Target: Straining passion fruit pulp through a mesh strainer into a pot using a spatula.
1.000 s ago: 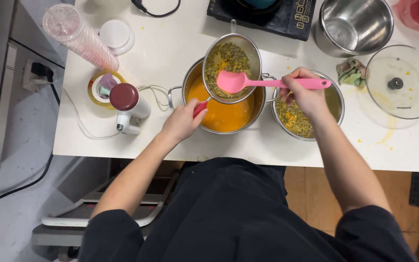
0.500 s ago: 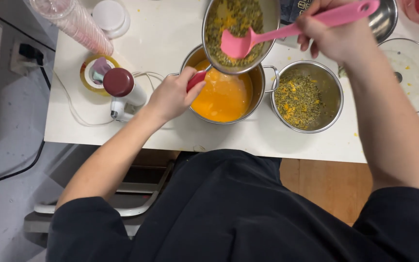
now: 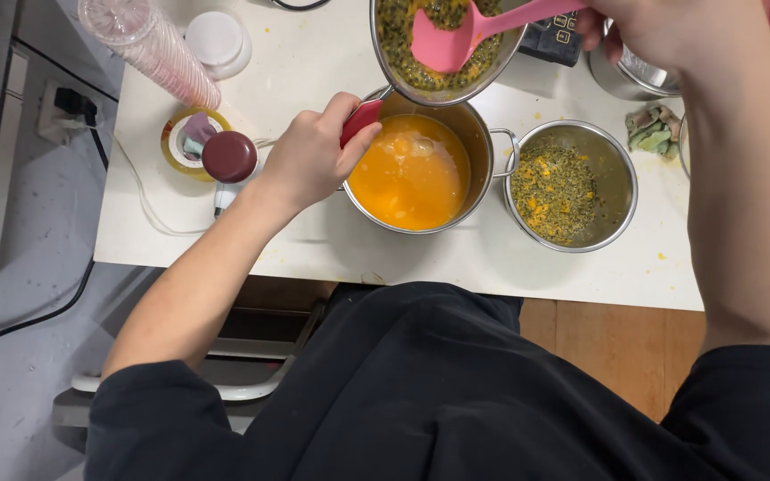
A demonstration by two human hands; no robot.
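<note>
**Strainer held over juice pot, spatula in the pulp**

Left hand (image 3: 312, 160): grip closed tight around the red handle (image 3: 361, 118) of the metal strainer (image 3: 446, 53). Fingers fully wrapped, thumb on top. Strainer up off the worktop (image 3: 314, 62), hanging above the far rim of the steel pot (image 3: 413, 169), partly overlapping it in view. Full of dark seedy pulp with yellow bits.

Right hand (image 3: 661, 31): grip closed on the stalk of the pink spatula (image 3: 456, 40). Hand cut off by the top edge of the frame, so finger detail not readable. Spatula blade down inside the strainer, resting on the pulp.

Steel pot on the worktop near the front edge, holding orange liquid with some pale foam near the far side. Side handle at its right, just beside the steel bowl (image 3: 572, 185). Bowl holds a layer of spent seeds and yellow scraps, sits apart from the strainer.

Left of the pot: dark red round cap (image 3: 229, 157) on a white appliance, touching a roll of yellow tape (image 3: 191, 141). White cord trailing along the worktop toward the pot. Stack of clear plastic cups (image 3: 158, 49) lying tilted at far left, white lid (image 3: 216, 40) just beside it.

Right side: crumpled green cloth (image 3: 652, 132) beyond the bowl, another steel container (image 3: 626, 76) behind the right forearm. Yellow splashes scattered on the worktop.
</note>
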